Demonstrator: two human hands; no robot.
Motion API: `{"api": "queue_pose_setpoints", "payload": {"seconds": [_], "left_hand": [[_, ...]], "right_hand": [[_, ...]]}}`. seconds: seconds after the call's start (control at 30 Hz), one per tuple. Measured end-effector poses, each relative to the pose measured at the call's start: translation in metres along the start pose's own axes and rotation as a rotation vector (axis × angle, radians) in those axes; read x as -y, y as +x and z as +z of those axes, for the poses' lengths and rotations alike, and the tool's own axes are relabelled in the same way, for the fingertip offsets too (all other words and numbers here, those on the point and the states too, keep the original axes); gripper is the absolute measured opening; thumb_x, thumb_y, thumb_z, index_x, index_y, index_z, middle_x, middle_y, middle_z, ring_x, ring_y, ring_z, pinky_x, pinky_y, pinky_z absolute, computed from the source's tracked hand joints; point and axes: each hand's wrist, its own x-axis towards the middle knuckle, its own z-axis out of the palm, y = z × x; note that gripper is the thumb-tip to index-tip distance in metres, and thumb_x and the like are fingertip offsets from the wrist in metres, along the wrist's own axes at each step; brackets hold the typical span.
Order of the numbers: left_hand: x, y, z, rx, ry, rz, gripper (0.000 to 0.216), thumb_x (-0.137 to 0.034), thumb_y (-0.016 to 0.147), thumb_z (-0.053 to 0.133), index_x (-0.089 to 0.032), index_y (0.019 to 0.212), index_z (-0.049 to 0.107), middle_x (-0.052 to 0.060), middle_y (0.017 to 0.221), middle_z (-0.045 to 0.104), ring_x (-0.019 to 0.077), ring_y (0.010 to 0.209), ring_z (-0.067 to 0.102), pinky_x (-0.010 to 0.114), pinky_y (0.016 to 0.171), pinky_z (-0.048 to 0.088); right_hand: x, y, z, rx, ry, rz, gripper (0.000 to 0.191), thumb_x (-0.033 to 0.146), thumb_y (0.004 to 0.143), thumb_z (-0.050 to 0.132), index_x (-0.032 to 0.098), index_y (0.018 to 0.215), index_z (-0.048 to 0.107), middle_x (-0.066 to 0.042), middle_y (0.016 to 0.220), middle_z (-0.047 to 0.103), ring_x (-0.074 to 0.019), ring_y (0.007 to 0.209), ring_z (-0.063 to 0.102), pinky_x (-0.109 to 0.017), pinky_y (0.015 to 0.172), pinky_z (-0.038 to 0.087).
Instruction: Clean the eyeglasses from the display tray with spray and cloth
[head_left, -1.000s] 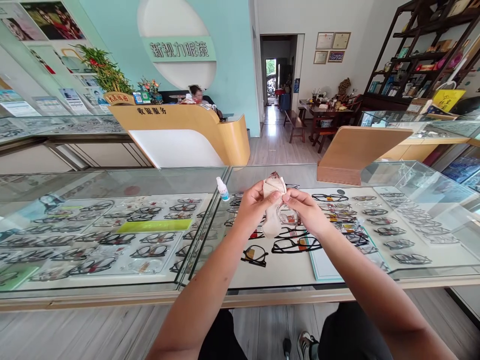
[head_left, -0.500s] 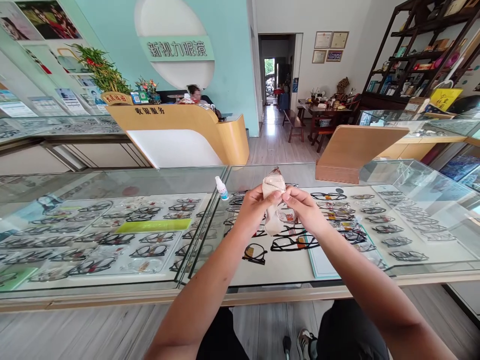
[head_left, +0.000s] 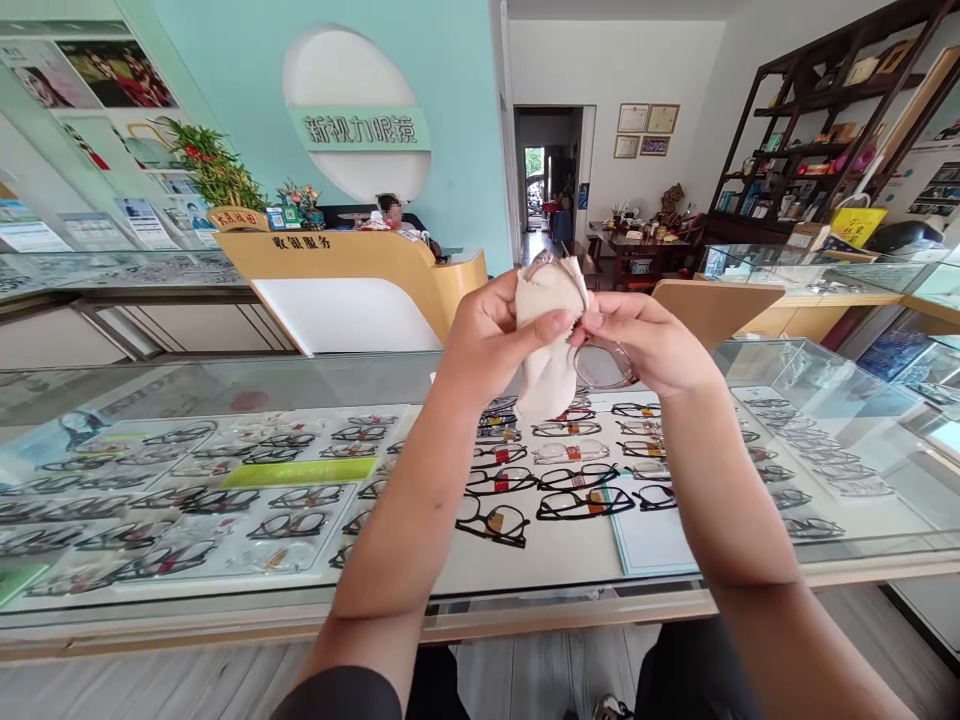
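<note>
A pale cream cleaning cloth [head_left: 546, 385] is pinched in my left hand [head_left: 487, 335], its lower end hanging loose. The cloth wraps over one side of a pair of thin-rimmed eyeglasses [head_left: 602, 367], so that lens is mostly hidden. My right hand [head_left: 646, 335] grips the eyeglasses near the middle of the frame, thumb and fingers closed. The other lens shows bare below my right fingers. Both hands are held up in front of me, above the glass display case [head_left: 525, 592].
Inside the case lie rows of eyeglass frames [head_left: 585, 503] and a yellow-green strip [head_left: 300, 472]. A brown board [head_left: 712, 310] stands on the far right of the counter. Beyond is a reception desk [head_left: 345, 265] with a person [head_left: 390, 210] behind it.
Both hands have come up and closer to the camera with the cloth and eyeglasses. The view has tilted up slightly. My left forearm now hides most of the small spray bottle.
</note>
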Motion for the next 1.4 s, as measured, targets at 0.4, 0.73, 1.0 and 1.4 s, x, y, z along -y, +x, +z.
{"api": "queue_pose_setpoints", "payload": {"seconds": [0.4,0.73,1.0,1.4], "left_hand": [[0.007,-0.011,0.006,-0.065,0.02,0.001,0.039,-0.042,0.08,0.098,-0.02,0.104,0.077,0.001,0.085,0.075,0.0167,0.07,0.071,0.03,0.064,0.062],[0.035,-0.005,0.014,-0.325,0.125,0.207,0.041,-0.057,0.087,0.089,-0.022,0.084,0.069,-0.003,0.072,0.065,0.0105,0.061,0.061,0.025,0.055,0.051],[0.035,0.006,0.002,-0.184,0.042,0.027,0.049,-0.07,0.097,0.073,-0.022,0.084,0.072,0.002,0.068,0.07,0.0185,0.065,0.073,0.029,0.053,0.057],[0.021,0.001,-0.007,-0.001,0.009,0.014,0.052,-0.047,0.081,0.097,-0.024,0.124,0.076,0.008,0.113,0.085,0.02,0.081,0.08,0.032,0.072,0.068]], "right_hand": [[0.006,-0.008,0.008,0.013,-0.029,0.033,0.03,0.048,0.101,0.076,0.023,0.084,0.081,-0.003,0.089,0.074,-0.0189,0.086,0.065,-0.035,0.082,0.055],[-0.001,0.0,0.012,0.19,-0.048,0.062,0.041,0.057,0.104,0.072,0.021,0.086,0.069,0.0,0.082,0.064,-0.0162,0.082,0.057,-0.032,0.081,0.051],[-0.009,0.006,-0.001,0.108,-0.033,0.085,0.031,0.048,0.104,0.072,0.02,0.092,0.074,-0.003,0.099,0.073,-0.0158,0.093,0.063,-0.03,0.085,0.05],[-0.008,0.003,0.001,-0.009,0.114,0.169,0.032,0.05,0.094,0.084,0.019,0.09,0.077,-0.004,0.095,0.072,-0.0156,0.088,0.065,-0.029,0.081,0.059]]}}
